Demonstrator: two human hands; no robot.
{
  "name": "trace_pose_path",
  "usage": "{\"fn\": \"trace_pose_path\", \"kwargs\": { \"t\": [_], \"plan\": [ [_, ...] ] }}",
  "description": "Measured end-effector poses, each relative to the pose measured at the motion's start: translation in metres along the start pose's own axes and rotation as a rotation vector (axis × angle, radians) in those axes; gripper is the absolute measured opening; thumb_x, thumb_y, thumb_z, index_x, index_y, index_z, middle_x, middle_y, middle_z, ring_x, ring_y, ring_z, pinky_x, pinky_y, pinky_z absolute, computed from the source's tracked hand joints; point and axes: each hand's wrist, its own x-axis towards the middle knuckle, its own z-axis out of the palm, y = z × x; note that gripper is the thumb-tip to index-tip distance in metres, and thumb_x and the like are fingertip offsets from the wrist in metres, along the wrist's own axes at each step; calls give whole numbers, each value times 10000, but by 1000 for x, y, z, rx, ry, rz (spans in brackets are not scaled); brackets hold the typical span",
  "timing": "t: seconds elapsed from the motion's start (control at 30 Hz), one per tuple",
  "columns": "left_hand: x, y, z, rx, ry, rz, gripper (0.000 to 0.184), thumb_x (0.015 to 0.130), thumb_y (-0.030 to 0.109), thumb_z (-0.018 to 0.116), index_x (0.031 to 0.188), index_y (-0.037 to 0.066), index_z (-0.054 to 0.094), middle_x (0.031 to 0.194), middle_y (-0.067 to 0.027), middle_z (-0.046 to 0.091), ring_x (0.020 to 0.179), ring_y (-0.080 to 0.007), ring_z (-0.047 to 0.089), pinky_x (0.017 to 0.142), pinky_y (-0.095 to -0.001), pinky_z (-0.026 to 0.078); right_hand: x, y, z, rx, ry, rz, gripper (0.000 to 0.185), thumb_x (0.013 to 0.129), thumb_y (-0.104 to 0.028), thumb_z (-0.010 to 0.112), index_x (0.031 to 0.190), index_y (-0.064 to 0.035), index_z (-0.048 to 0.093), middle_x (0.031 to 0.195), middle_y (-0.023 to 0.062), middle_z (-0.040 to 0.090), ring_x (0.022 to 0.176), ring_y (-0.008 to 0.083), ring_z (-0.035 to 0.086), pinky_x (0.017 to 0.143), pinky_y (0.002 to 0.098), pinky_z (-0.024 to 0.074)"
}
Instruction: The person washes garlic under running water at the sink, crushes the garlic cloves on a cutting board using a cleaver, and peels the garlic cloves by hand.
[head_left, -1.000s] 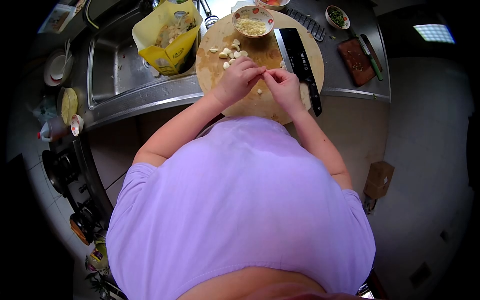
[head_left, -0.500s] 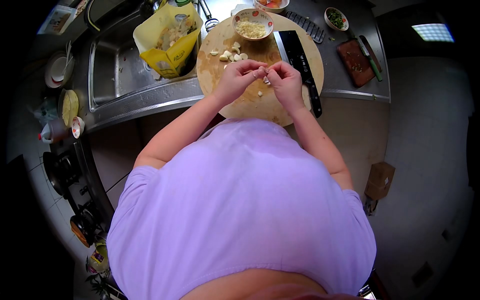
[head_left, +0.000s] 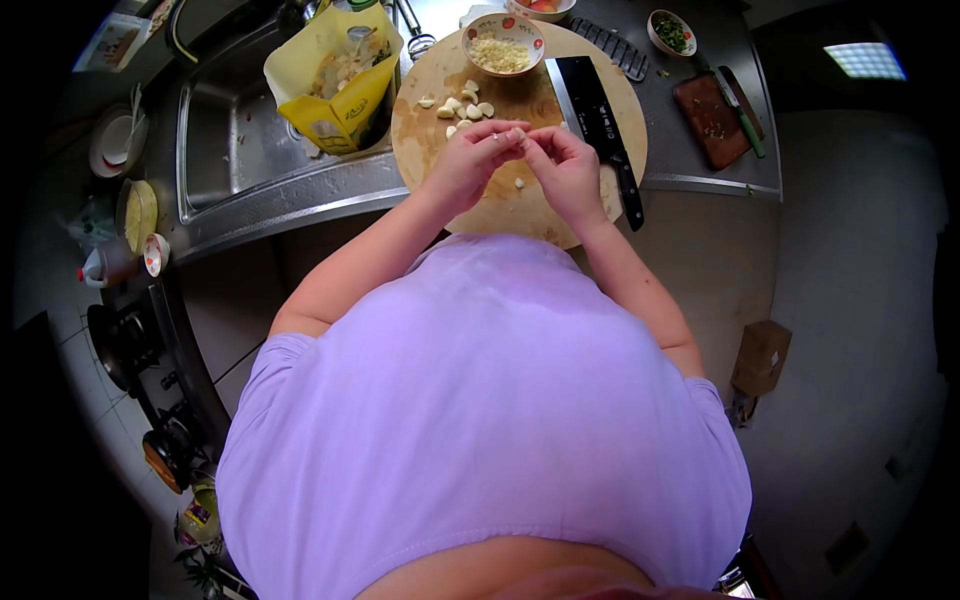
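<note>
Over the round wooden chopping board (head_left: pixel 425 105), my left hand (head_left: pixel 466 168) and my right hand (head_left: pixel 572 178) meet fingertip to fingertip. Both are closed in a pinch on a small garlic clove, mostly hidden by the fingers. Peeled garlic cloves (head_left: pixel 473 111) lie in a loose group just beyond my left hand. One small garlic piece (head_left: pixel 519 183) rests on the board between my wrists. A cleaver (head_left: pixel 592 108) with a black handle lies to the right of my right hand. At the board's far edge stands a patterned bowl (head_left: pixel 535 48) holding chopped garlic.
Left of the board, a yellow bag (head_left: pixel 352 115) with scraps stands by the steel sink (head_left: pixel 215 130). To the right are a brown cutting board (head_left: pixel 705 130), a green-handled knife (head_left: pixel 748 130) and a bowl of chopped greens (head_left: pixel 655 40). A black rack (head_left: pixel 610 50) lies behind.
My right hand has shifted slightly left and its fingers have closed over my left fingertips. The pale bits seen under the fingers before are now covered.
</note>
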Motion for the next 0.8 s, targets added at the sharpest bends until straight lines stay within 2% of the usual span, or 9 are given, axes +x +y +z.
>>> {"fn": "trace_pose_path", "kwargs": {
  "t": [0.07,0.2,0.5,0.57,0.67,0.77,0.8],
  "plan": [
    [-1,-1,1,-7,-27,-9,264,882,144,573,1084,-24,595,1006,-110,627,952,-189,592,884,-325,455,1,0,0,-29,15,-8,119,828,-114,634,809,3,632,684,11,612,605,56,548,559,208,445],
    [-4,0,6,-24,-46,-23,268,885,150,569,1089,-24,592,1026,-112,619,961,-183,584,884,-321,450,0,-4,1,-29,16,-53,129,816,-109,636,755,1,609,642,12,585,583,58,529,547,218,436],
    [-6,-3,14,45,68,-89,266,899,169,558,1090,-14,589,1042,-92,602,997,-156,559,869,-305,452,0,0,-1,-203,18,-173,117,785,-94,628,753,12,591,687,68,578,592,108,554,555,248,454],
    [-4,-11,9,117,98,96,241,910,167,548,1069,-9,592,1041,-87,598,974,-145,566,861,-296,460,0,-1,-1,-221,13,-174,111,785,-89,622,755,13,590,693,72,578,595,113,557,555,248,455],
    [-6,-7,3,166,-23,97,224,914,161,546,1059,-6,585,1014,-78,603,925,-139,580,848,-294,468,0,-4,-1,-143,21,-159,115,789,-91,622,753,13,589,686,72,573,605,108,558,551,247,453],
    [-5,-5,-4,352,-43,112,225,914,157,549,1067,-6,576,979,-70,611,888,-145,591,839,-301,476,-2,-2,-4,-151,-11,-139,116,801,-91,618,756,12,590,708,54,582,612,94,556,538,246,449],
    [-4,-4,-7,351,-43,112,225,914,157,549,1067,-6,576,979,-70,611,888,-145,591,839,-301,476,-2,1,-5,-58,-65,-69,101,817,-84,601,777,8,589,733,42,590,639,87,560,565,239,457]
  ]
}}
